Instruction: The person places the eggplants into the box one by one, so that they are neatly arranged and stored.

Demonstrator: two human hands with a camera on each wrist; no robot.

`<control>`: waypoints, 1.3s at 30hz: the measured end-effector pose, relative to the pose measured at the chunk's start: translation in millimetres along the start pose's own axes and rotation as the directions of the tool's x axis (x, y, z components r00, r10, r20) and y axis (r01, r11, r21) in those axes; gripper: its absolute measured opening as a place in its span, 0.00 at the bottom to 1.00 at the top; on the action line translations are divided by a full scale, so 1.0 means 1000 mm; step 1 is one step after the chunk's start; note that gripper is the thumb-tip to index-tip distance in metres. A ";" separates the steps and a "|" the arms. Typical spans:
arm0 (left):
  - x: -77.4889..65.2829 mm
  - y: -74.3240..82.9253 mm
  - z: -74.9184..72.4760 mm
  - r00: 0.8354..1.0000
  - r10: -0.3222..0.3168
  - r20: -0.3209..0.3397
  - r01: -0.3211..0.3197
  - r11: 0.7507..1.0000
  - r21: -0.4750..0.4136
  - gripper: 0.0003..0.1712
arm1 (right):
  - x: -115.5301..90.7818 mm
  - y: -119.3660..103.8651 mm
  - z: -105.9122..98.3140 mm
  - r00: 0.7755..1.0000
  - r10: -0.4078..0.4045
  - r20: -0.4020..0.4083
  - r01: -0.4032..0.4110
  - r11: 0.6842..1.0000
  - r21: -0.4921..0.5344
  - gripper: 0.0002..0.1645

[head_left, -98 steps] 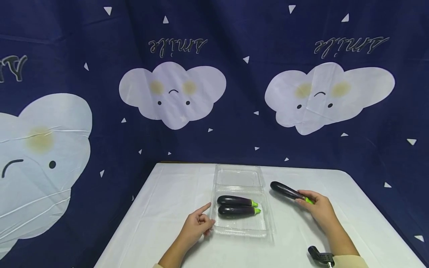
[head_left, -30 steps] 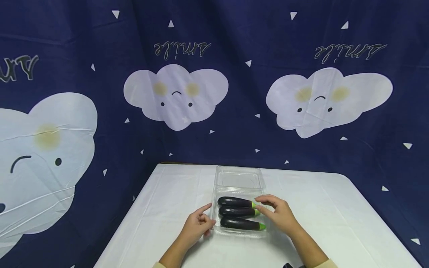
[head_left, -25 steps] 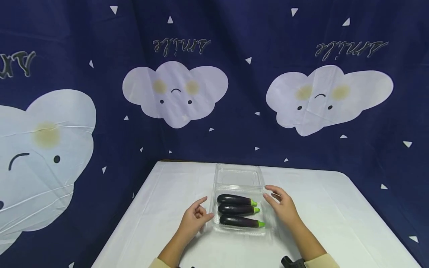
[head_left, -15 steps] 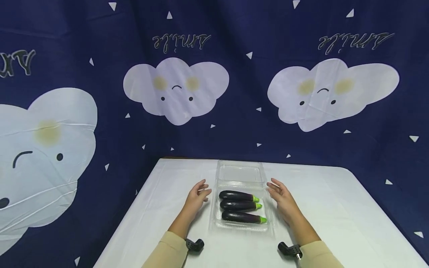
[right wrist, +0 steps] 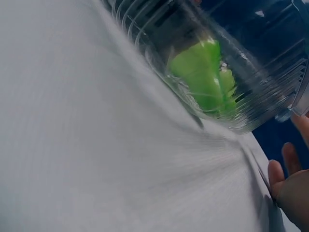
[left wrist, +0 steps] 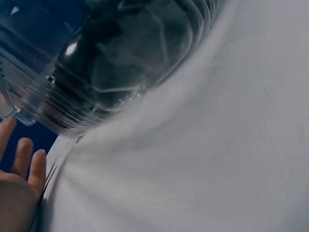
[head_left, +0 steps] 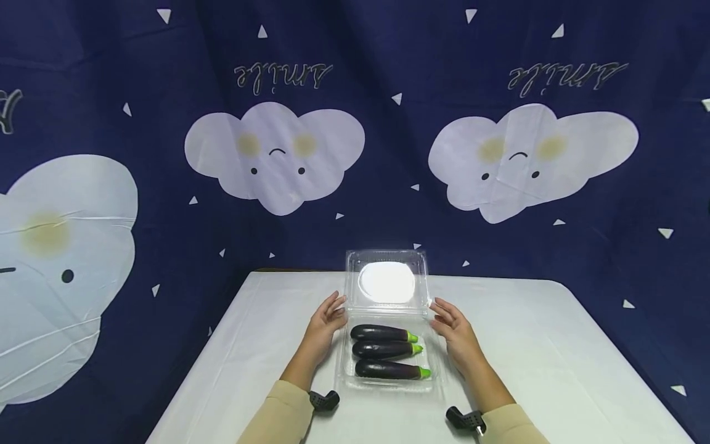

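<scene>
Three dark purple eggplants with green stem ends, a far one [head_left: 379,333], a middle one [head_left: 383,350] and a near one [head_left: 387,369], lie side by side in a clear plastic clamshell box [head_left: 388,385]. Its lid [head_left: 386,283] stands tilted up at the back, with a bright reflection on it. My left hand [head_left: 320,330] is at the lid's lower left edge, fingers loosely extended, a fingertip right at the rim in the left wrist view. Opposite it, my right hand [head_left: 459,336] has its fingertips at the lid's lower right edge. A green stem end [right wrist: 205,77] shows through the box wall.
The box stands on a white-covered table [head_left: 499,345]. Behind it hangs a dark blue curtain [head_left: 388,55] with cloud prints. Black wrist-camera mounts, one on the left [head_left: 324,401] and one on the right [head_left: 465,419], sit at the sleeves.
The third eggplant, earlier in my right hand, now lies nearest in the box. Both hands have moved to the lid's sides, and the lid has risen from flat to tilted.
</scene>
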State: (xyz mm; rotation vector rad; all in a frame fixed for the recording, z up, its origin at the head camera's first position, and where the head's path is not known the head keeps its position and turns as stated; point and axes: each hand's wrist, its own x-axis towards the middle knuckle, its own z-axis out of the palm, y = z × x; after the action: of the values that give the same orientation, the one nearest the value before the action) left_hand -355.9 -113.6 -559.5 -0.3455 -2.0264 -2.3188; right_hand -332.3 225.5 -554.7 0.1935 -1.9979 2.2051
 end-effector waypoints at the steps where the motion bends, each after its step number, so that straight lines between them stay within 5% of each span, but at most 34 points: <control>1: -0.001 0.000 0.000 1.000 0.016 -0.015 -0.016 1.000 0.001 0.43 | -0.001 0.000 0.000 1.000 -0.021 -0.011 0.021 1.000 -0.003 0.37; 6: -0.004 0.001 0.002 0.991 0.087 -0.097 -0.082 0.995 0.057 0.29 | -0.001 0.000 0.002 0.994 -0.092 -0.059 0.089 0.995 -0.043 0.33; 10: -0.006 0.003 0.002 0.985 0.088 -0.145 -0.074 0.992 0.097 0.06 | -0.002 -0.001 0.001 0.993 -0.064 -0.096 0.053 0.992 -0.111 0.17; 12: -0.008 0.004 0.001 0.987 0.076 -0.143 -0.060 0.992 0.109 0.06 | -0.005 -0.002 -0.002 0.995 -0.025 -0.092 0.011 0.989 -0.145 0.12; 15: -0.013 0.009 -0.004 0.997 0.038 -0.074 -0.027 0.990 0.141 0.12 | -0.010 -0.005 -0.012 0.999 0.030 -0.039 -0.037 0.978 -0.207 0.13; 19: -0.026 0.022 -0.018 0.990 -0.051 0.131 0.024 0.980 0.200 0.19 | -0.017 -0.012 -0.030 0.985 0.115 0.129 -0.078 0.962 -0.260 0.21; 22: -0.038 0.031 -0.029 0.930 -0.140 0.340 0.082 0.980 0.180 0.36 | -0.023 -0.020 -0.044 0.916 0.168 0.363 -0.093 0.972 -0.215 0.34; 26: -0.050 0.035 -0.035 0.801 -0.216 0.559 0.188 0.976 0.107 0.56 | -0.034 -0.032 -0.054 0.730 0.202 0.653 -0.140 0.979 -0.146 0.48; 29: -0.054 0.035 -0.034 0.746 -0.218 0.629 0.223 0.972 0.072 0.64 | -0.040 -0.038 -0.053 0.639 0.226 0.735 -0.167 0.974 -0.155 0.64; 31: -0.055 0.034 -0.032 0.733 -0.212 0.647 0.236 0.970 0.051 0.68 | -0.044 -0.041 -0.050 0.624 0.248 0.741 -0.179 0.968 -0.174 0.73; 39: -0.061 0.033 -0.028 0.680 -0.249 0.690 0.336 0.942 0.008 0.75 | -0.053 -0.043 -0.045 0.637 0.284 0.716 -0.259 0.954 -0.147 0.79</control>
State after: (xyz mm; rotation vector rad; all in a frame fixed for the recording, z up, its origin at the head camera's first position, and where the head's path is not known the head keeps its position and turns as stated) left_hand -294.8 -153.0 -542.8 -1.1206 -2.3759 -2.8130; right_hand -270.8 272.2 -528.5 0.9893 -2.5919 2.5358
